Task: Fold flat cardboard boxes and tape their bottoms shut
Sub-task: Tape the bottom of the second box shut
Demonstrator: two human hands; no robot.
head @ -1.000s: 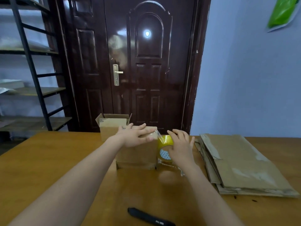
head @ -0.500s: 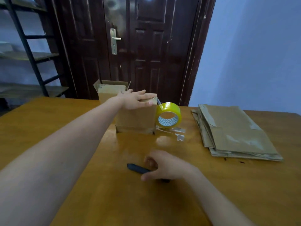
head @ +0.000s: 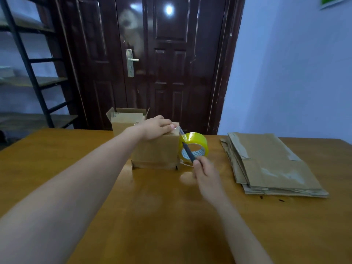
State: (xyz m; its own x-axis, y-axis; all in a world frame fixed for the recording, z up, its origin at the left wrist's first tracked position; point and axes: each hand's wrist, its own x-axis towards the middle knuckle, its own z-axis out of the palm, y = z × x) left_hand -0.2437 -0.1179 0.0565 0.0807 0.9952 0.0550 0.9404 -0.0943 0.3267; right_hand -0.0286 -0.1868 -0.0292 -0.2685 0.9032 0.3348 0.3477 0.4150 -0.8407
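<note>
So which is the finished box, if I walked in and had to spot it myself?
Start at the dark door and drop to the wooden table in front. Two boxes stand there; the finished box is the rear one, nearest the door. Its flaps gape upward, while the front box has a left hand pressing its top.

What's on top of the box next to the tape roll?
The left hand lies flat on the box, pinning a clear tape strip at its right edge. The flaps and seam under the hand are covered.
</note>
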